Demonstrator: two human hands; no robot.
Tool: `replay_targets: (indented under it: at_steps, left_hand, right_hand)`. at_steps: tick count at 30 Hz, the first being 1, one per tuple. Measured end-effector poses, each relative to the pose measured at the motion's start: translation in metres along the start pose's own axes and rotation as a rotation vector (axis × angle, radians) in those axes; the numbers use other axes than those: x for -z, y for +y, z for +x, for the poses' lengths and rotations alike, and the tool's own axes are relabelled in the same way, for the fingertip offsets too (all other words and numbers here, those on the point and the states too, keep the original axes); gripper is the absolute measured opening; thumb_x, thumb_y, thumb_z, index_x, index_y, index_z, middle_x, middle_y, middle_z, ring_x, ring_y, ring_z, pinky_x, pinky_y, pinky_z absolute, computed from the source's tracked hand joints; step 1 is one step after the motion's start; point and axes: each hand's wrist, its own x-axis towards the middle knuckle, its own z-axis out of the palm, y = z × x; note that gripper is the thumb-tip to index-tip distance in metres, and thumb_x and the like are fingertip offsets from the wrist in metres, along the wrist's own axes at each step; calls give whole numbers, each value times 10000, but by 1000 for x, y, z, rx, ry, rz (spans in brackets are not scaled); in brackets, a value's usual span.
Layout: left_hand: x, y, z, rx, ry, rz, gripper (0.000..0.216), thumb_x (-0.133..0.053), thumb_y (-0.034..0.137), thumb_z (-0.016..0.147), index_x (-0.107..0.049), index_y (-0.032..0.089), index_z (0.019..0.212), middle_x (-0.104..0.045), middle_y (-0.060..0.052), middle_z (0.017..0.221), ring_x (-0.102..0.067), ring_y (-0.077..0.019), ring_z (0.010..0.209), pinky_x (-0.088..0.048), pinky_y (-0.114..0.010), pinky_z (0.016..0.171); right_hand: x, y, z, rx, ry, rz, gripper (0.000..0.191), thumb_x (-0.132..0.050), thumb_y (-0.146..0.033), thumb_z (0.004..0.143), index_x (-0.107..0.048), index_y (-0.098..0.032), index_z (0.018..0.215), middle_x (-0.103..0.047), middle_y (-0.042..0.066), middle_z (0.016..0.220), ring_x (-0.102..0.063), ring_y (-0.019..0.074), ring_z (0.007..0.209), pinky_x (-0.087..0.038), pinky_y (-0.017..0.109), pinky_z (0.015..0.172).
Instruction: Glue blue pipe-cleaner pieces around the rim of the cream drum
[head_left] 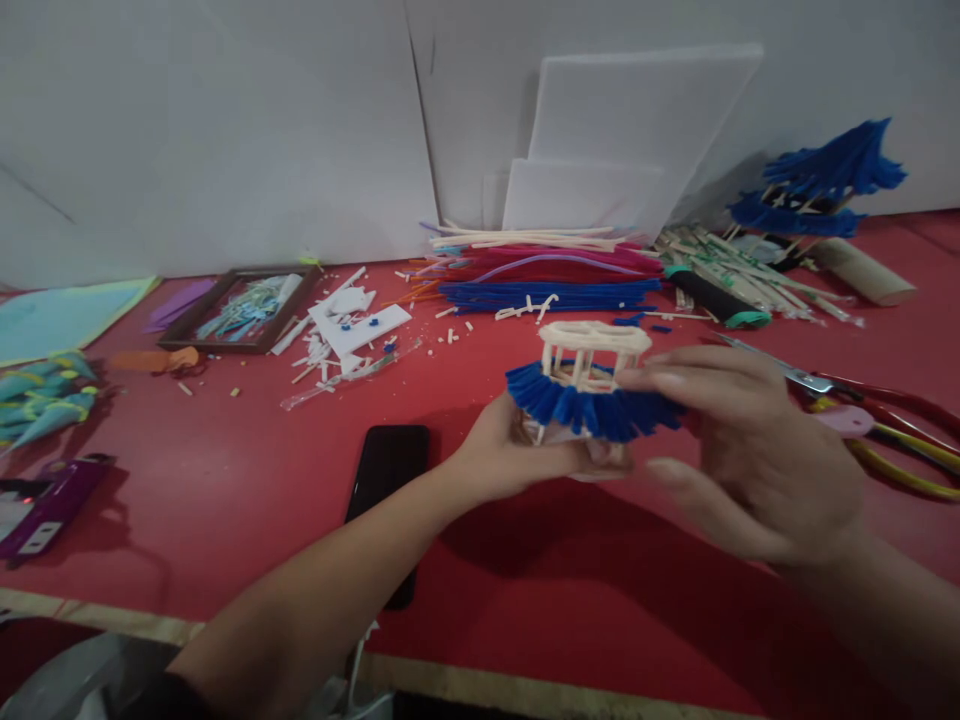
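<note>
A small model pavilion (596,400) with a blue pipe-cleaner roof skirt and a cream upper ring on short posts is held up over the table. My left hand (517,455) is closed around its lower part, thumb across the front below the blue fringe. My right hand (765,450) is at the model's right side, thumb and fingers apart, fingertips near or against the cream posts; contact is hard to make out. Just behind the model, bent cream pipe-cleaner pieces (529,307) rest on a bundle of blue pipe cleaners (551,295).
A black phone (394,465) lies left of the model. Scissors (814,380) and yellow-handled pliers (900,445) lie to the right. Behind are a blue-roofed model (825,180), wrapped sticks (720,260), white boards (637,120), foam scraps (360,325) and a brown frame (169,335).
</note>
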Motion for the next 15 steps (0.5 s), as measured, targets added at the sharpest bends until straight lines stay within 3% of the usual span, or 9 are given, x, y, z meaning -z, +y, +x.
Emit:
replay_targets:
  at_steps: [2, 7, 11, 15]
  left_hand:
    - [-1, 2, 1, -80, 8, -10, 444, -863, 384, 569, -706, 178, 930, -777, -90, 970, -726, -284, 952, -555, -465, 917]
    - [0, 4, 3, -230, 1, 115, 541, -853, 349, 590, -713, 154, 1075, -759, -144, 1173, -700, -326, 1120, -519, -503, 1032]
    - [2, 7, 3, -281, -27, 191, 607, -860, 328, 631, -670, 181, 1189, -719, -103, 1280, -656, -280, 1221, -431, -471, 1145]
    - [4, 5, 1, -260, -6, 200, 593, -853, 315, 643, -663, 189, 1190, -712, -92, 1297, -649, -280, 1232, -432, -460, 1147]
  right_hand:
    - [3, 2, 1, -21, 7, -3, 413, -570, -204, 914, -535, -233, 1325, -689, 87, 1095, -608, 229, 1075, -534, 450, 893]
    - [6, 5, 4, 87, 48, -83, 167, -651, -178, 869, -621, -223, 1026, -677, 55, 1023, -621, 215, 1001, -519, 432, 864]
    - [6, 3, 5, 151, 12, -126, 162, -671, -169, 854, -641, -224, 1004, -669, 33, 996, -620, 207, 984, -523, 389, 819]
    - [6, 2, 5, 160, 25, -145, 183, -666, -136, 850, -648, -232, 1004, -674, 17, 965, -624, 198, 948, -521, 383, 775]
